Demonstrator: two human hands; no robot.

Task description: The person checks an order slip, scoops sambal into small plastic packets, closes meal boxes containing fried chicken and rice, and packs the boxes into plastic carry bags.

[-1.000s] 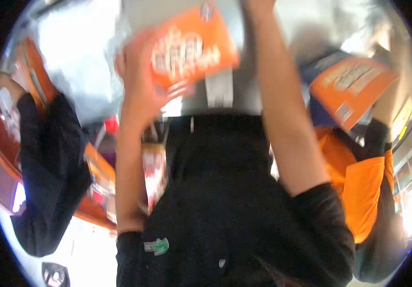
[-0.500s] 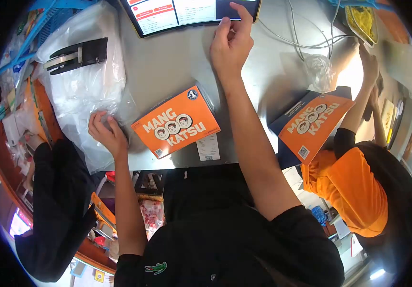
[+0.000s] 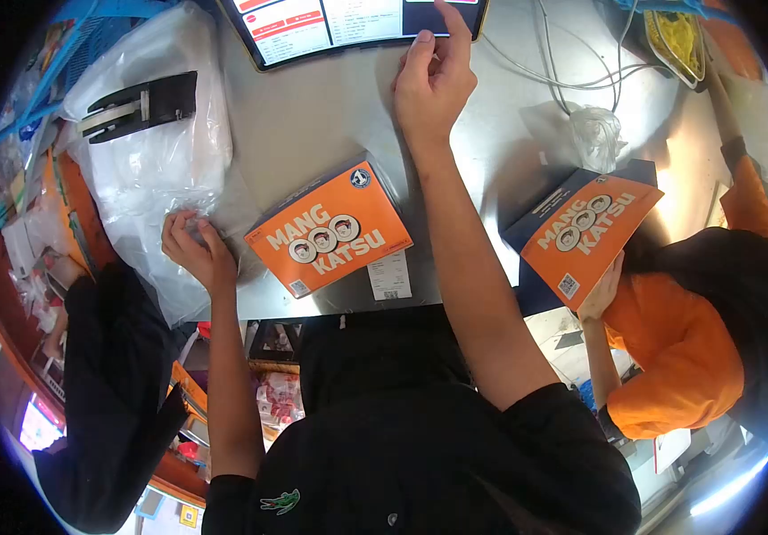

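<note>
My right hand (image 3: 436,94) reaches to the tablet (image 3: 348,46) at the top, its index finger stretched over the lit screen. The thumb stands apart and the other fingers are curled; it holds nothing. My left hand (image 3: 198,250) lies at the lower edge of a stack of clear plastic bags (image 3: 156,178), fingers bent around crinkled plastic. Between my arms lies an orange and navy Mang Katsu box (image 3: 329,227), closed. A printed receipt (image 3: 391,276) sticks out from under its lower edge.
A black tape dispenser (image 3: 141,107) sits on the bags. At right stands a second Mang Katsu box (image 3: 585,227), with a co-worker's hand (image 3: 604,290) at its lower edge. Grey cables (image 3: 571,86) and a crumpled plastic bag (image 3: 596,135) lie beyond it. Another person's dark-clothed leg (image 3: 107,374) is at left.
The co-worker at right has shifted: one hand is now at the second box, and the other arm reaches toward the yellow-filled container. My hands stay almost where they were.
</note>
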